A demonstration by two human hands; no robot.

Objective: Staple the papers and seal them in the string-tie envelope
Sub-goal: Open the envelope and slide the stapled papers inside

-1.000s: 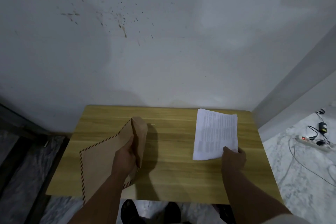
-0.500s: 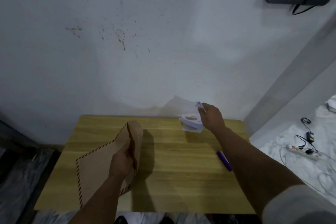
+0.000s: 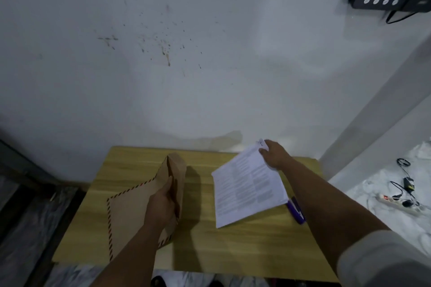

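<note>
Both hands hold: envelope [image 3: 137, 202], papers [image 3: 247, 189].

Matt brown paper envelope [image 3: 140, 202], white printed paper sheets [image 3: 247, 191], smooth wood-grain table [image 3: 233, 247], purple plastic stapler [image 3: 296, 213]

Bare forearms — right arm's pale sleeve [image 3: 382, 261] pushed up.

Printed papers [image 3: 247, 184] beside open envelope [image 3: 137, 205]
</note>
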